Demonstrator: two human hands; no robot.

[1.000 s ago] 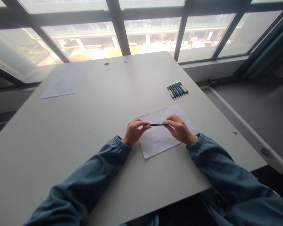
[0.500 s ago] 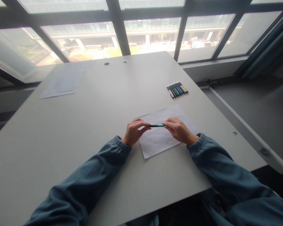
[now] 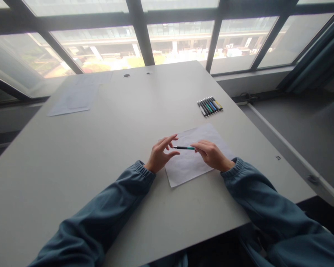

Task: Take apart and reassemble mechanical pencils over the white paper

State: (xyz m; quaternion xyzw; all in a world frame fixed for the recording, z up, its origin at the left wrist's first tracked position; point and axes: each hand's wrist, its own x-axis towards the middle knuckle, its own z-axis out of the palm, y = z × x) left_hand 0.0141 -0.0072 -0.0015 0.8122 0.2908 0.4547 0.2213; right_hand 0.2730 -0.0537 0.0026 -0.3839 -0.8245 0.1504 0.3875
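A slim pen (image 3: 184, 148), black at one end and teal at the other, lies level above a white sheet of paper (image 3: 185, 172). My right hand (image 3: 210, 153) pinches its teal end between thumb and fingers. At the black end, my left hand (image 3: 161, 152) has its thumb and fingers spread apart around the tip, not gripping it. Whether a left finger still brushes the tip I cannot tell. The paper lies askew on the table beneath both hands.
Several pens (image 3: 210, 106) with coloured grips lie side by side beyond the paper, to the right. More paper sheets (image 3: 75, 97) rest at the far left of the white table (image 3: 122, 122). Two round fittings, one a cable hole (image 3: 126, 75), sit near the back edge by the windows.
My left thumb and fingers have opened and let go of the pen's black end. My right hand keeps its pinch on the teal end, nearly unmoved.
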